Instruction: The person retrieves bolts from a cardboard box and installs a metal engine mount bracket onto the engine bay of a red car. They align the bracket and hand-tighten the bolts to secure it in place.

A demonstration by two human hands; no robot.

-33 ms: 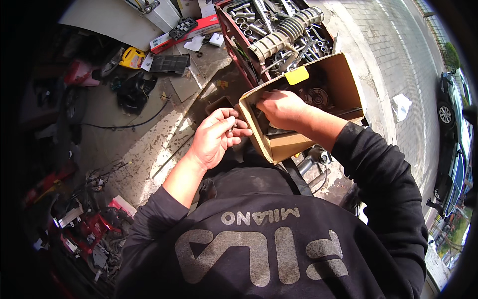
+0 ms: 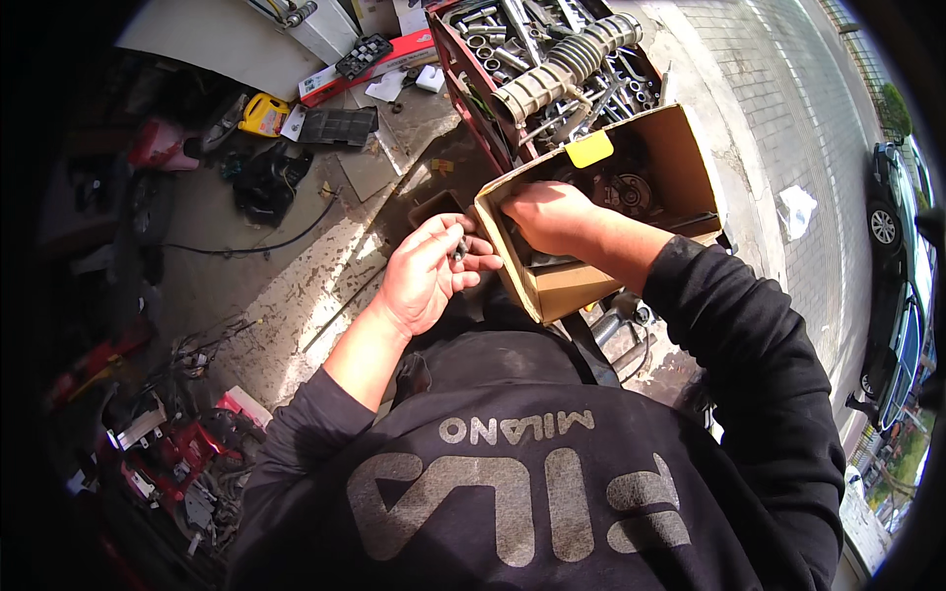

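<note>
Reaching into an open cardboard box (image 2: 581, 295), my right hand (image 2: 554, 219) has its fingers curled down beside the left wall. Its fingertips and whatever they hold are hidden in there. A round metal part (image 2: 628, 191) lies in shadow deeper in the same box. Just outside that left wall is my left hand (image 2: 426, 274), palm turned up and fingers bent. Between its thumb and fingers sits a small dark metal piece (image 2: 459, 250), too small to name exactly. A yellow label (image 2: 589, 149) is stuck at the box's far edge.
Beyond the box stands a red toolbox (image 2: 473, 118) full of sockets and wrenches, with a ribbed hose (image 2: 572, 67) across it. A yellow jug (image 2: 263, 115) and a red long carton (image 2: 370, 64) lie at the far left. Scrap parts (image 2: 187, 453) pile up near left; a car (image 2: 892, 256) is parked right.
My right hand has shifted slightly left inside the box, closer to its left wall. The fingers of my left hand have moved a little, and the small metal piece shows more.
</note>
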